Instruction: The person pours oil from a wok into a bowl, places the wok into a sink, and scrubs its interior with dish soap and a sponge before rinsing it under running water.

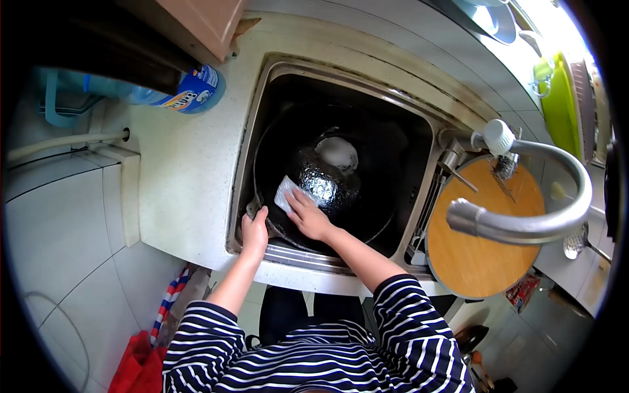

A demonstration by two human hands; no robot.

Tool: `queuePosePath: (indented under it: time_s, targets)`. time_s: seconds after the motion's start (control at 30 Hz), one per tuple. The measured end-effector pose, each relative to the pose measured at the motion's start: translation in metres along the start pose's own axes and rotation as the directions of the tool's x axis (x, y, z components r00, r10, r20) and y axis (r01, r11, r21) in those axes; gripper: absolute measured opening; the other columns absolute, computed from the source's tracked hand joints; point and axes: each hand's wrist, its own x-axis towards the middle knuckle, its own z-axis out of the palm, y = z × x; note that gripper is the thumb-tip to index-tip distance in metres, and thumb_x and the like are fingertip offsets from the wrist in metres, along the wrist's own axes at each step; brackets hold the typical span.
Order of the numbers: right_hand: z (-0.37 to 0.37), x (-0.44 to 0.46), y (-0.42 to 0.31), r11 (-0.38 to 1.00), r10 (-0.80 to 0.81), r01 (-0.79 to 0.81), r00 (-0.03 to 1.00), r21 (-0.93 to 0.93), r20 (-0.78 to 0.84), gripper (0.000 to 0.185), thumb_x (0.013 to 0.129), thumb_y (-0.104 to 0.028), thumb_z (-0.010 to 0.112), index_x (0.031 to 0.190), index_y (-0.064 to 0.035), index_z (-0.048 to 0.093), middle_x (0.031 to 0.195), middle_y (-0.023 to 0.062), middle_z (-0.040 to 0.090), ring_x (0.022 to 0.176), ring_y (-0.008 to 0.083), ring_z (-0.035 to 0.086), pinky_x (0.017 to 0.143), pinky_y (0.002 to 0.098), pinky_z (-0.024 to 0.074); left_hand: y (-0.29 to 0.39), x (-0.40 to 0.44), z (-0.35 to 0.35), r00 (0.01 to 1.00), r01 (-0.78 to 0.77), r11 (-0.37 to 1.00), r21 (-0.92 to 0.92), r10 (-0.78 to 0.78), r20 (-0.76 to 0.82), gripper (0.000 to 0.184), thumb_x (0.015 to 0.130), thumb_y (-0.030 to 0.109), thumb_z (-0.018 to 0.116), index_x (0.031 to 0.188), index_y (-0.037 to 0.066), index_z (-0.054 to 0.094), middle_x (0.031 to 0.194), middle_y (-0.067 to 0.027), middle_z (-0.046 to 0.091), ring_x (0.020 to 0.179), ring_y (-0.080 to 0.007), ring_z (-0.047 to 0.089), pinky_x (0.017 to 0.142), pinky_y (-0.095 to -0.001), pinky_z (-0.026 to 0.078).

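A large black wok [367, 213] lies in the sink [244, 177], its inside wet and shiny. My left hand [255, 232] is closed around the wok's handle at the near left rim. On the wok's inner wall, my right hand [309, 215] presses a white cloth [285, 194] under its fingers. A rounded whitish patch [337, 154] shows near the middle of the wok; I cannot tell whether it is foam or water.
A curved metal faucet [524, 226] arches at the right over a round wooden board [468, 255]. A blue-labelled bottle [196, 90] stands on the counter [187, 177] at the left. A green tray [557, 108] leans at the far right, above a slotted spoon [575, 243].
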Motion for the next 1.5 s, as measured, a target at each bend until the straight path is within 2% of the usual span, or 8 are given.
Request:
queuePosePath:
  time_s: [0.3,0.63,0.77,0.93,1.1,1.23,1.37,1.5]
  targets:
    - [-0.038,0.077,0.044,0.911,0.082,-0.225,0.920,-0.346,-0.383,0.063,0.091,-0.029,0.049,0.146,-0.0132,0.021,0.151,0.0152,0.018,0.137,0.0355,0.021,0.112,0.0414,0.0215,0.011,-0.008,0.001,0.999,0.002,0.998,-0.065,0.000,0.041,0.036,0.090,0.017,0.054,0.115,-0.009,0.055,0.114,-0.0131,0.061,0.102,-0.0216,0.056,0.092,-0.0310,0.040]
    - [-0.014,0.003,-0.018,0.980,0.165,-0.160,0.986,-0.118,0.035,0.059,0.089,-0.026,0.053,0.142,-0.0134,0.030,0.149,0.0151,0.025,0.134,0.0371,0.028,0.108,0.0420,0.0305,0.016,-0.007,0.005,0.998,-0.030,0.995,-0.100,0.035,0.049,0.036,0.091,0.017,0.052,0.117,-0.009,0.053,0.116,-0.0134,0.059,0.105,-0.0209,0.054,0.094,-0.0309,0.038]
    - [-0.008,0.083,-0.003,0.999,-0.005,0.016,0.951,0.033,-0.310,0.068,0.090,-0.023,0.053,0.146,-0.0093,0.018,0.150,0.0246,0.013,0.137,0.0425,0.017,0.112,0.0444,0.0199,0.017,-0.008,0.003,0.995,-0.026,0.991,-0.131,0.037,0.088,0.036,0.092,0.015,0.050,0.119,-0.009,0.052,0.119,-0.0129,0.057,0.107,-0.0201,0.052,0.095,-0.0304,0.037]
    - [-0.061,0.101,0.054,0.870,0.085,-0.348,0.804,-0.351,-0.588,0.067,0.090,-0.034,0.052,0.145,-0.0075,0.024,0.150,0.0203,0.019,0.137,0.0384,0.019,0.111,0.0446,0.0225,0.028,-0.012,0.003,0.987,-0.017,0.991,-0.133,0.038,0.155,0.037,0.094,0.016,0.047,0.121,-0.009,0.050,0.121,-0.0122,0.056,0.109,-0.0196,0.051,0.097,-0.0303,0.036]
    - [-0.053,0.006,0.069,0.799,0.305,-0.441,0.883,-0.409,-0.358,0.053,0.088,-0.027,0.054,0.137,-0.0119,0.039,0.145,0.0137,0.031,0.133,0.0373,0.030,0.106,0.0437,0.0324,0.026,-0.011,0.004,0.988,-0.036,0.989,-0.147,0.057,0.142,0.037,0.094,0.016,0.047,0.120,-0.009,0.050,0.120,-0.0123,0.056,0.109,-0.0199,0.051,0.097,-0.0303,0.036]
    - [-0.024,-0.014,0.009,0.954,0.237,-0.238,0.971,-0.185,-0.030,0.053,0.088,-0.023,0.055,0.137,-0.0127,0.039,0.146,0.0151,0.029,0.134,0.0382,0.028,0.108,0.0438,0.0305,0.027,-0.011,0.005,0.992,-0.013,0.992,-0.127,0.028,0.120,0.036,0.093,0.016,0.047,0.119,-0.008,0.051,0.119,-0.0126,0.057,0.108,-0.0201,0.051,0.096,-0.0304,0.036]
    - [-0.002,0.060,0.018,0.986,-0.009,-0.051,0.935,-0.157,-0.355,0.055,0.090,-0.022,0.051,0.141,-0.0142,0.032,0.148,0.0168,0.026,0.135,0.0363,0.025,0.107,0.0438,0.0328,0.022,-0.008,0.004,0.993,-0.025,0.990,-0.140,0.041,0.115,0.035,0.093,0.016,0.048,0.118,-0.008,0.052,0.118,-0.0128,0.057,0.107,-0.0204,0.052,0.095,-0.0305,0.036]
    - [-0.064,0.075,0.037,0.899,0.261,-0.393,0.834,-0.193,-0.486,0.054,0.091,-0.023,0.050,0.141,-0.0114,0.033,0.147,0.0174,0.028,0.133,0.0386,0.029,0.104,0.0419,0.0353,0.022,-0.007,0.003,0.989,-0.039,0.990,-0.138,0.058,0.133,0.035,0.093,0.016,0.048,0.118,-0.008,0.052,0.118,-0.0128,0.057,0.107,-0.0204,0.052,0.096,-0.0303,0.036]
